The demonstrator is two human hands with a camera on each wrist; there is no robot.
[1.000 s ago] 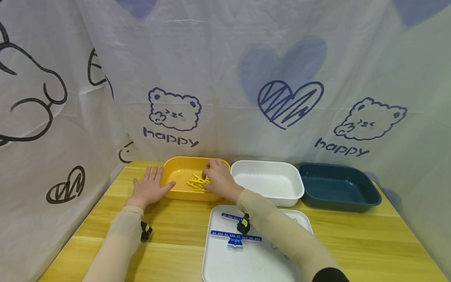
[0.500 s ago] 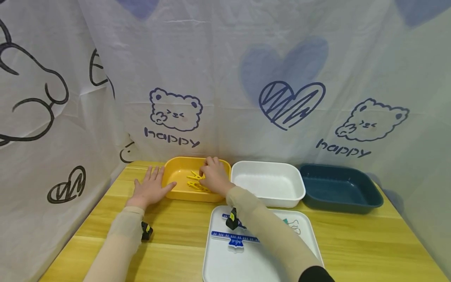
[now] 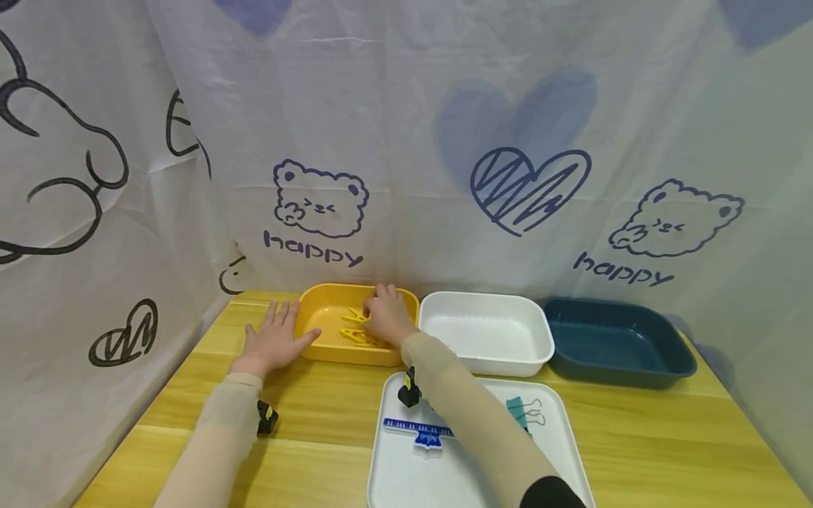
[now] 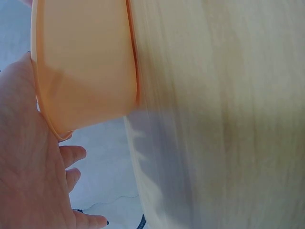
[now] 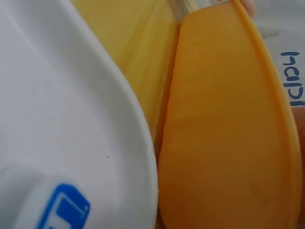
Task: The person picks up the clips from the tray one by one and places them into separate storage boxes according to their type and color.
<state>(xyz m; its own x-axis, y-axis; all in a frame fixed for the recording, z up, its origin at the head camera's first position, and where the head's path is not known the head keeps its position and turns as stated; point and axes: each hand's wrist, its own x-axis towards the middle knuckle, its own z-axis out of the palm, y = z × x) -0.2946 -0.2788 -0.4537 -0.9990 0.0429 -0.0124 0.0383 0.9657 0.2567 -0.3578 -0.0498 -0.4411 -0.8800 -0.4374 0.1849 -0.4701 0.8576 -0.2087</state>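
Observation:
In the head view the left hand lies with spread, straight fingers against the left end of the yellow bin; the left wrist view shows the hand at the rim of the bin. Inside the bin, at its right part, the right hand reaches down with bent fingers beside yellow clips. Its fingertips are hidden, so whether it pinches a clip cannot be told. From the right wrist, the bin's outer wall covers most of the hand.
Right of the yellow bin stand a white bin and a dark teal bin. A white tray in front holds a blue ruler clip and a teal binder clip. The right forearm crosses above the tray.
The right hand shifted slightly within the yellow bin, and its forearm swung left, uncovering the teal binder clip. Yellow clips lie spread apart more than before. The left hand stayed in place.

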